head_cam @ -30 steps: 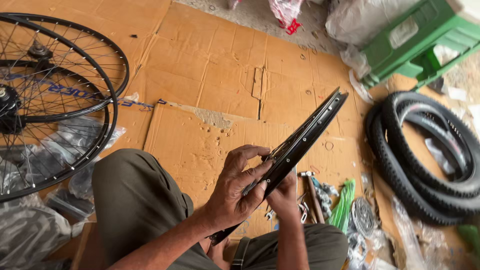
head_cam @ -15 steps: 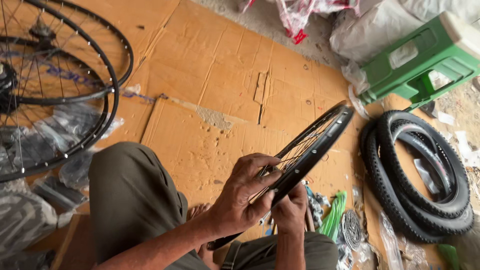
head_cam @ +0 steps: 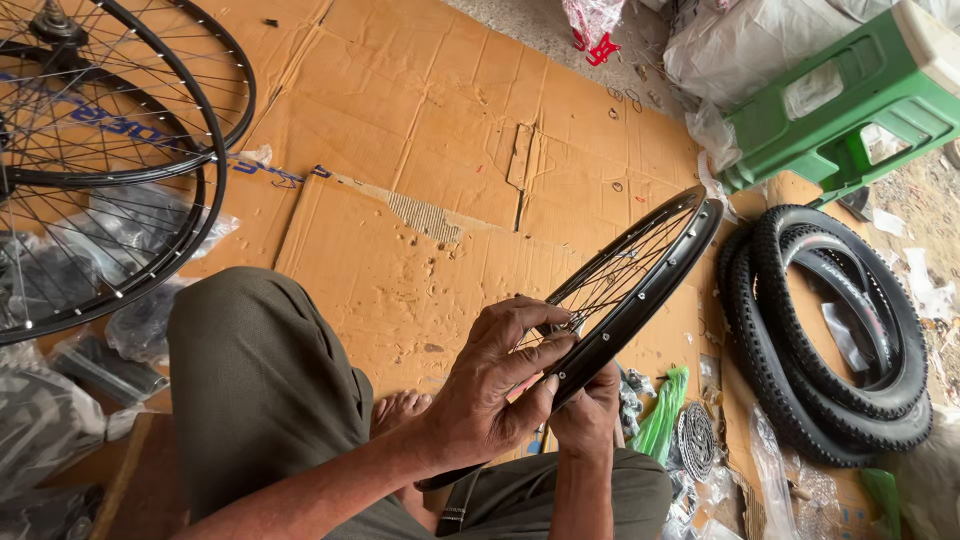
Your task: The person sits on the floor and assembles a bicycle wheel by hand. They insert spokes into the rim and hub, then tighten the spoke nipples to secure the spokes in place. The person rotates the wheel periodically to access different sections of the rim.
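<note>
Rim [head_cam: 640,285], black, spoked, was held edge-on above the lap; left hand [head_cam: 495,385] clasped its near arc, fingers curled over the edge; right hand [head_cam: 588,415] gripped it from beneath. A steady hold with fingertips close to the spoke holes seemed best for fine work; flattened cardboard [head_cam: 420,150] covered the floor; built wheels [head_cam: 100,160] lay left; knobbly tyres [head_cam: 830,340] and green stool [head_cam: 850,95] right.

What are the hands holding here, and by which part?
Both hold a black spoked bicycle wheel by its rim: left hand fingers wrap its near edge, right hand grips beneath.
</note>
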`<state>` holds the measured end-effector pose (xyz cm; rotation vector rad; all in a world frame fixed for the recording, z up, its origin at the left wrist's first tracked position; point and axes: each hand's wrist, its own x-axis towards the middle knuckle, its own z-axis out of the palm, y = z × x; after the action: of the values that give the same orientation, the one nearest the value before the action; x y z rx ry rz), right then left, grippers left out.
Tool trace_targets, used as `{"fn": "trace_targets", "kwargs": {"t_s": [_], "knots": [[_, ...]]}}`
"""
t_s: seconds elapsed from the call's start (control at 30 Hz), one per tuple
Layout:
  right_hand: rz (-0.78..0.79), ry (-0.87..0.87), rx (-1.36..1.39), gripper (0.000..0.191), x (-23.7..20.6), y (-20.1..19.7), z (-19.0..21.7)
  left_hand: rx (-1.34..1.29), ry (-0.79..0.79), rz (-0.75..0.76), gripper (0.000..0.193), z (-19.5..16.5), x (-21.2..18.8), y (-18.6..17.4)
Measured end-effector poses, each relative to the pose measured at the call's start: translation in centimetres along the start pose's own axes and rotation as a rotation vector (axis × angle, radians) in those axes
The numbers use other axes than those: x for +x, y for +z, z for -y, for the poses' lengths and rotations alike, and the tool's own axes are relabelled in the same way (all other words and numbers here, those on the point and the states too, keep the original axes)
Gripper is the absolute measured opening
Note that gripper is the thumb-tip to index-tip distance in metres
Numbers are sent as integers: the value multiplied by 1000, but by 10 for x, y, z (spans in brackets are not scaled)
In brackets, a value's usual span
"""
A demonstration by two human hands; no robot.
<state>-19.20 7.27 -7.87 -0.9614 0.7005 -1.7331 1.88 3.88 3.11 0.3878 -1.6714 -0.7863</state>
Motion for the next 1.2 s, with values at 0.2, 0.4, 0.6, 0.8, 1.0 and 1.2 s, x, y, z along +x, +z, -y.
{"fn": "trace_targets", "kwargs": {"t_s": [0.2, 0.4, 0.6, 0.8, 1.0, 1.2], "knots": [[-133, -32, -493, 24, 6, 19, 3, 16, -16, 0, 36, 2, 1, 4], [51, -15, -167, 21, 7, 20, 6, 52, -43, 5, 32, 2, 3, -2], [-46, -142, -488, 16, 9, 21, -9, 67, -112, 51, 29, 1, 3, -5], [-21, 46, -221, 21, 3, 4, -4, 67, -73, -39, 31, 12, -13, 2], [-202, -85, -327, 30, 28, -10, -48, -523, -610, 103, 31, 14, -34, 0], [-185, -309, -442, 34, 51, -18, -63, -333, -514, 170, 41, 39, -25, -2]]}}
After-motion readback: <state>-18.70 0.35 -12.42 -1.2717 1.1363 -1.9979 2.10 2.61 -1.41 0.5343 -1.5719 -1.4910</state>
